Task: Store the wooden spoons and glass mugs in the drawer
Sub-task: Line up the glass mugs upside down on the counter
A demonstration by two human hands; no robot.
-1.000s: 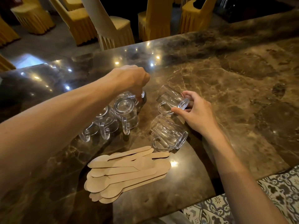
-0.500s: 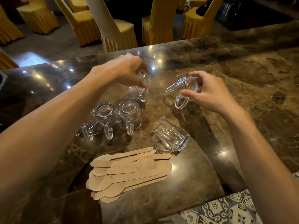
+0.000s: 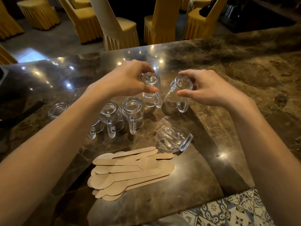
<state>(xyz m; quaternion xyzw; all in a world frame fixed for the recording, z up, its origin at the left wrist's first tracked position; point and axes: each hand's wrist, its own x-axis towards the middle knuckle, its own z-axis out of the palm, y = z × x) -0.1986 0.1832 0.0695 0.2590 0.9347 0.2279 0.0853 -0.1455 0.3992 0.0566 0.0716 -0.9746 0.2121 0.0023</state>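
Note:
My left hand (image 3: 125, 79) grips an upside-down glass mug (image 3: 150, 93) by its base, above the marble counter (image 3: 211, 119). Beside it, my right hand (image 3: 210, 88) holds a second inverted glass mug (image 3: 175, 95), tilted a little. Several more mugs stand upside down to the left: one (image 3: 132, 113), another (image 3: 110, 118) and one (image 3: 57, 109) partly behind my forearm. One mug (image 3: 173, 136) lies on its side. A pile of flat wooden spoons (image 3: 130, 172) rests near the front edge. No drawer is in view.
Yellow-covered chairs (image 3: 161, 22) stand beyond the counter's far edge. Patterned floor tiles (image 3: 228, 209) show past the near right corner. A dark object (image 3: 3, 74) sits at the far left of the counter.
My right hand has turned its mug from lying sideways to base-up and brought it close to the left hand's mug. My left hand has lifted its mug higher.

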